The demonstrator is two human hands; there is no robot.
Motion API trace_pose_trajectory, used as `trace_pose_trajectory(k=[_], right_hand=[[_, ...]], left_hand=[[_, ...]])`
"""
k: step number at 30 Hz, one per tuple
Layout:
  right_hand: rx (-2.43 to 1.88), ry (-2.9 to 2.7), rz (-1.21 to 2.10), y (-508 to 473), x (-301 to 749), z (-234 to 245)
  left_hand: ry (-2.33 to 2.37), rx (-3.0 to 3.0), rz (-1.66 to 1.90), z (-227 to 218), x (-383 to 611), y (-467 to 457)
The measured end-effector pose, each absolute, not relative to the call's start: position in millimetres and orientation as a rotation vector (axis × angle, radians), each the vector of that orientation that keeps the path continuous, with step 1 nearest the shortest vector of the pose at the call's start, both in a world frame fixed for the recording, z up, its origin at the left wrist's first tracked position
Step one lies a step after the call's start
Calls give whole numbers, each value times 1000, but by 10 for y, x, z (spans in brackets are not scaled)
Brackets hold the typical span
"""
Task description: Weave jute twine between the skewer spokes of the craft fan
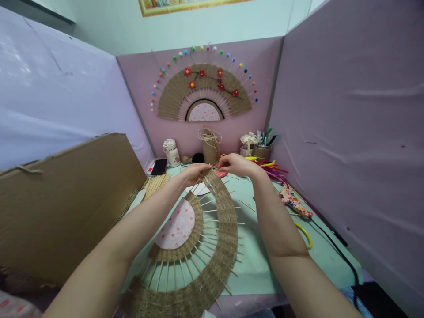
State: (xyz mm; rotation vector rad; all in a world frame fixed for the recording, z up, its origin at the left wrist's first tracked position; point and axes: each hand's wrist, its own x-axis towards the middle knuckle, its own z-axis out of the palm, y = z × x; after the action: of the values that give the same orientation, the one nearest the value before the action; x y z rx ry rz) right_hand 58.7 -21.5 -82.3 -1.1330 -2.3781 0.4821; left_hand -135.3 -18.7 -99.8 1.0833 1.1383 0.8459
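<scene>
A half-round fan woven from twine over thin wooden sticks [228, 221] is tilted above the table, its pink spotted half-disc [179, 225] towards the left. My left hand [196, 173] pinches the fan's far upper end, thumb and fingers closed around the sticks there. Just to the right, my right hand [235, 165] has its fingertips pressed together close to the same end, near a thin strand that is too small to make out well. Bare stick ends poke out past the fan's outer edge. My left forearm hides part of the inner half-disc.
A finished fan [205, 84] with red flowers hangs on the back panel. Behind my hands stand a twine roll [210, 148], a white bottle [171, 153] and a pen holder [263, 152]. A patterned glue gun [295, 203] and yellow scissors handle [305, 235] lie right; cardboard [73, 207] stands left.
</scene>
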Motion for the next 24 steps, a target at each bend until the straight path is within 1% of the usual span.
trace_pose_trajectory(k=[9, 14, 20, 24], right_hand=[[-1197, -2495, 517, -278, 585, -775], [-1236, -2533, 535, -279, 574, -777], [-1260, -2525, 633, -231, 595, -836], [-1256, -2514, 706, -213, 615, -861]], left_hand=[[1143, 1099, 802, -980, -1328, -156], [1138, 1118, 692, -935, -1333, -152], [1041, 1254, 557, -902, -1328, -99], [1058, 1287, 566, -940, -1300, -71]])
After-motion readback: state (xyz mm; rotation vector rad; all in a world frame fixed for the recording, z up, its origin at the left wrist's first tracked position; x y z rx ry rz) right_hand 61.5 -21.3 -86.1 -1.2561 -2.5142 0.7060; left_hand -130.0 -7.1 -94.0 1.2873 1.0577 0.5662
